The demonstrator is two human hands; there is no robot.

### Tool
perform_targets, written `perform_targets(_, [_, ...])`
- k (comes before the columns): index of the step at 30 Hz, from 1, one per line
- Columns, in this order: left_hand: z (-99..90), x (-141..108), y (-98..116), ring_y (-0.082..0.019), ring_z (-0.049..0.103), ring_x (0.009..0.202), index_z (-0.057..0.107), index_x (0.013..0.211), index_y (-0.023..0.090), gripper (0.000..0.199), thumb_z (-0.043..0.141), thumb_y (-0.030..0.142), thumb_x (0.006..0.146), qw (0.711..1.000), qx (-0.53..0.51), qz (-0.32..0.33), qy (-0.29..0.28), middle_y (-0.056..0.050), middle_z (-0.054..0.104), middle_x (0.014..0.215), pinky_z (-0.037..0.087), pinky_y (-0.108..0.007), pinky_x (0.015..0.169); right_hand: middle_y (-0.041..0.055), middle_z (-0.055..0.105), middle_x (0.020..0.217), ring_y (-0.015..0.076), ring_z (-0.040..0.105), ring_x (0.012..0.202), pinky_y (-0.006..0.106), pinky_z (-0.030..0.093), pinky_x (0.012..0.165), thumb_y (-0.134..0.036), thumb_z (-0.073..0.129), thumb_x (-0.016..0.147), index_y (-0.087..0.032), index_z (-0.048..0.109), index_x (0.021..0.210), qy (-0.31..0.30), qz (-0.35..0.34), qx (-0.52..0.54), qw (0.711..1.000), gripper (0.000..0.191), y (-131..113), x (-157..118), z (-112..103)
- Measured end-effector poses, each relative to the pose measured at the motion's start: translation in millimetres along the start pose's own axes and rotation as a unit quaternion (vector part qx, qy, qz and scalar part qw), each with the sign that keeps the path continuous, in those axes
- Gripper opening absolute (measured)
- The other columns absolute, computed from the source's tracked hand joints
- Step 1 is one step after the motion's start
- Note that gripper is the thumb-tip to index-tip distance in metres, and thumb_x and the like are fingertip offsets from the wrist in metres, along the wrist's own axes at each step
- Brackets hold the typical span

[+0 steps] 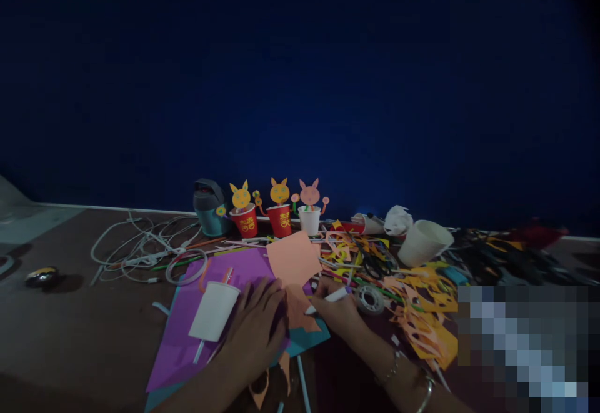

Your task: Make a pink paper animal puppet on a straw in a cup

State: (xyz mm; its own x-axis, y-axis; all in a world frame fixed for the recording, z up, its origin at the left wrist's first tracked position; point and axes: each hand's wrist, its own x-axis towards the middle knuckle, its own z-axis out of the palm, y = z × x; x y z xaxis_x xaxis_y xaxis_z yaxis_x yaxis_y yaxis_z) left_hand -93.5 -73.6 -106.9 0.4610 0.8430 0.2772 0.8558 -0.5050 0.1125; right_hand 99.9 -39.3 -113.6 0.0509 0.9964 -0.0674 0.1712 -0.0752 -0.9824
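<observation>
My left hand lies flat with its fingers stretched out, along the left edge of a piece of peach paper. Just left of it, a white paper cup with a straw through it rests on a purple sheet. My right hand is closed around a white marker with a purple end, its tip low over the peach paper. A larger peach sheet lies just beyond both hands. A roll of clear tape sits right of my right hand.
Behind stand two red cups and a white cup with paper animal heads, beside a teal container. White cables coil at left. Paper scraps, scissors and a large white cup crowd the right.
</observation>
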Motion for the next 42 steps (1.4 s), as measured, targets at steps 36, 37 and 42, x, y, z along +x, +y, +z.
perform_targets(36, [-0.2,-1.0,-1.4,-0.027,0.029,0.136,0.045,0.132,0.023,0.053,0.048,0.017,0.079,1.000,-0.014,-0.005,-0.024,-0.003,0.043,0.145,0.020,-0.052,0.112,-0.0081,0.051,0.042,0.0105,0.055,0.039,0.016,0.033,0.035,-0.029,0.059,0.069,-0.021,0.042,0.056,-0.103,-0.012,-0.077,0.992,0.023,8.4,-4.0,4.7])
perform_targets(37, [-0.1,-1.0,-1.5,-0.027,0.029,0.136,0.045,0.132,0.023,0.054,0.048,0.016,0.078,1.000,-0.013,-0.005,-0.023,-0.003,0.043,0.145,0.020,-0.052,0.112,-0.0078,0.052,0.043,0.0106,0.056,0.039,0.016,0.033,0.035,-0.029,0.060,0.069,-0.021,0.043,0.057,-0.103,-0.014,-0.078,0.992,0.022,8.4,-4.3,4.9])
perform_targets(42, [2.3,-1.7,-2.3,-0.027,0.030,0.135,0.045,0.132,0.023,0.055,0.048,0.017,0.078,1.000,-0.010,-0.001,-0.013,-0.004,0.043,0.144,0.020,-0.051,0.112,-0.0071,0.054,0.043,0.0106,0.056,0.040,0.016,0.034,0.036,-0.032,0.061,0.070,-0.021,0.044,0.057,-0.097,-0.004,-0.067,0.993,0.024,5.5,-6.2,6.2])
